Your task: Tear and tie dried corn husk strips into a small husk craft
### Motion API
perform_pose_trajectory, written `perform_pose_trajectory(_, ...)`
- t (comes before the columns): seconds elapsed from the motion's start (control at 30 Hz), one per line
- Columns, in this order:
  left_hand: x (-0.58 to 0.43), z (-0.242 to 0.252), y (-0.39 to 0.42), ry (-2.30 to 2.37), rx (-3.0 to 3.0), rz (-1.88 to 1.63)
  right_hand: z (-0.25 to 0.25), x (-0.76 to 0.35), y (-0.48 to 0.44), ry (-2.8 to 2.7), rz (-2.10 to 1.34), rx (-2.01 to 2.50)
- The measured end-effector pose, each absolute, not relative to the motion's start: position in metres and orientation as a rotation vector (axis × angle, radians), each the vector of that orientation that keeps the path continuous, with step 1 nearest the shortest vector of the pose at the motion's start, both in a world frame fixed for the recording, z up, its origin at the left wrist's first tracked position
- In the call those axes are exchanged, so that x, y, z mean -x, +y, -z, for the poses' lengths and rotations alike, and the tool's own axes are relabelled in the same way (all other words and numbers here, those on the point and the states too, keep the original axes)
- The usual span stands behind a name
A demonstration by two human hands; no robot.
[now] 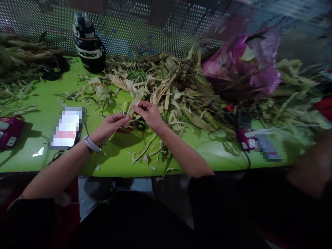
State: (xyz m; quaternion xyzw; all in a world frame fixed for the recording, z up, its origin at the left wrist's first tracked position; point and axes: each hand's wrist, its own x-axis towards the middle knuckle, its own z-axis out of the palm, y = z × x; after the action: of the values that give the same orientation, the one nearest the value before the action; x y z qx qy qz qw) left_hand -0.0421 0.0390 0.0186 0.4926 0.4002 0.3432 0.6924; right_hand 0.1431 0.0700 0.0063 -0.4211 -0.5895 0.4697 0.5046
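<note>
I pinched a pale husk strip between both hands, over the middle of the green worktop, nearer its front edge than its back. My left hand had thumb and fingertips pressed together at the strip's lower end; my right hand gripped it higher up, thumb against forefinger. Just beneath lay a dark looped object, too shadowed to make out. Toward the back edge spread a heap of dry husks, with a black bottle upright to its left. A lit phone lay left of my left wrist, near the front edge.
</note>
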Motion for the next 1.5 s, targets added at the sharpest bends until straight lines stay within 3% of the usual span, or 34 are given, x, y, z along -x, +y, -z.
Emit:
perform_pose_trajectory(0.27, 0.045, -0.014, 0.043, 0.910, -1.104, -0.780, -0.004, -0.144, 0.072, -1.400, -1.134, 1.002)
perform_pose_trajectory(0.53, 0.053, -0.018, 0.056, 1.059, -1.051, -1.092, -0.025, -0.211, 0.105, -1.307, -1.069, 1.081)
perform_pose_trajectory(0.67, 0.056, -0.019, 0.059, 1.134, -1.273, -1.082, -0.019, -0.255, 0.122, -1.250, -0.800, 1.421)
perform_pose_trajectory(0.77, 0.059, -0.016, 0.062, 1.250, -1.585, -1.019, -0.009, -0.274, 0.129, -1.265, -0.328, 1.766)
perform_pose_trajectory(0.87, 0.062, -0.010, 0.065, 1.226, -1.910, -0.863, 0.000, -0.274, 0.133, -1.368, -0.069, 1.803)
perform_pose_trajectory(1.0, 0.062, -0.001, 0.065, 1.271, -2.029, -0.762, 0.007, -0.246, 0.131, -1.570, -0.102, 1.615)
perform_pose_trajectory(1.2, 0.059, -0.008, 0.060, 1.245, -1.680, -0.710, -0.008, -0.209, 0.110, -1.709, -0.218, 1.374)
perform_pose_trajectory(1.37, 0.060, -0.020, 0.061, 1.018, -1.179, -1.106, -0.022, -0.199, 0.098, -1.454, -0.306, 1.278)
perform_pose_trajectory(1.5, 0.059, -0.023, 0.063, 0.894, -0.903, -1.260, -0.005, -0.156, 0.083, -1.800, -0.598, 1.438)
